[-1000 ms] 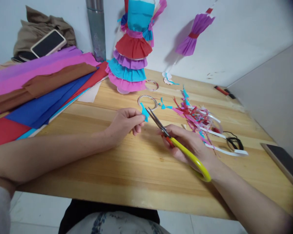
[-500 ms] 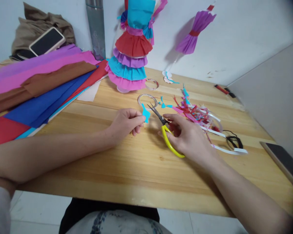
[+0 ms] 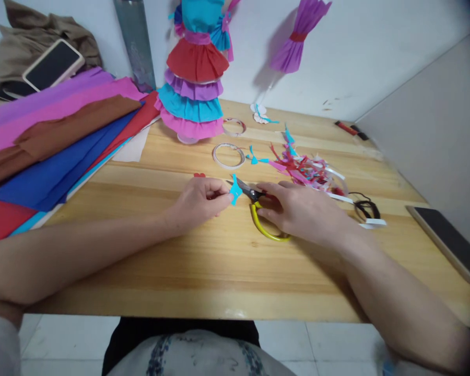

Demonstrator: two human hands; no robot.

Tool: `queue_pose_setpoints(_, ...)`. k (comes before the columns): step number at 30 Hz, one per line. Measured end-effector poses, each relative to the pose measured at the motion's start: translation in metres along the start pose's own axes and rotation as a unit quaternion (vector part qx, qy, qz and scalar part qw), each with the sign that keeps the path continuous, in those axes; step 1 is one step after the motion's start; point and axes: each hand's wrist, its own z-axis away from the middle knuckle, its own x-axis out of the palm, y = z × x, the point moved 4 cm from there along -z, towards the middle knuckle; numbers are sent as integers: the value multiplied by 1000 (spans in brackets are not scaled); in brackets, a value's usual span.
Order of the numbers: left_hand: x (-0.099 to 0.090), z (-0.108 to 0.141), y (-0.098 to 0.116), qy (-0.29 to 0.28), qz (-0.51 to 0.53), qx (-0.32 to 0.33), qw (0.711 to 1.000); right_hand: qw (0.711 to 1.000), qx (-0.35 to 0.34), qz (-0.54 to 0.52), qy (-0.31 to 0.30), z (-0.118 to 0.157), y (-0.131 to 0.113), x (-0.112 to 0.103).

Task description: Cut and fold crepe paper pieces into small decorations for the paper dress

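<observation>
A small piece of bright blue paper (image 3: 236, 191) is pinched between the thumb and fingers of my left hand (image 3: 203, 201). My right hand (image 3: 293, 209) grips a pair of yellow-handled scissors (image 3: 264, 224), whose dark blades point left and meet the blue piece. How far the blades are parted is hard to see, since the paper covers part of them. Just behind my left hand a small red paper piece (image 3: 199, 175) lies on the wooden table (image 3: 172, 277).
Beyond my hands lie two tape rolls (image 3: 228, 155) and a heap of paper scraps (image 3: 309, 169). A tiered paper dress (image 3: 198, 83) stands behind them. Folded coloured paper (image 3: 62, 141) and a flask (image 3: 135, 44) are left; a phone (image 3: 448, 243) and a black cord (image 3: 366, 209) are right.
The scissors have moved left, bringing their blades up to the blue paper. My left hand has turned the piece slightly. The red piece behind my left hand has come into sight.
</observation>
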Motion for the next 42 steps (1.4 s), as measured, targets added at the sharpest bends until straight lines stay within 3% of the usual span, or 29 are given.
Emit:
queue_pose_setpoints(3, 1, 1, 1, -5, -24, 19, 1000, 993, 1, -27, 111, -1, 0, -5)
queue_pose_setpoints(6, 1, 0, 0, -5, -41, 35, 999, 956, -57, -213, 194, -2, -5, -4)
queue_pose_setpoints(9, 2, -1, -1, -10, -47, 44, 998, 880, -88, -434, 172, -4, -13, 4)
queue_pose_setpoints(12, 2, -1, -1, -12, -51, 47, 998, 812, -90, -561, 131, -8, -23, 11)
queue_pose_setpoints(17, 4, -1, 0, -34, -72, 51, 996, 764, -77, -637, 70, -11, -33, 16)
queue_pose_setpoints(26, 5, -2, -1, -49, -77, 52, 995, 772, -75, -627, 70, -13, -34, 21)
queue_pose_setpoints(29, 2, -2, 0, -44, -71, 34, 996, 775, -103, -606, 150, -13, -30, 18)
queue_pose_setpoints(34, 0, -1, 0, -30, 34, -49, 998, 791, -212, -399, 413, 4, -23, 1)
queue_pose_setpoints(36, 5, 0, -2, -64, 104, -112, 986, 797, -261, -316, 445, 11, -25, 0)
queue_pose_setpoints(38, 12, 3, -2, -108, 178, -179, 962, 801, -312, -268, 436, 15, -28, 1)
queue_pose_setpoints(42, 20, 9, -2, -168, 260, -255, 916, 777, -381, -227, 446, 22, -33, 0)
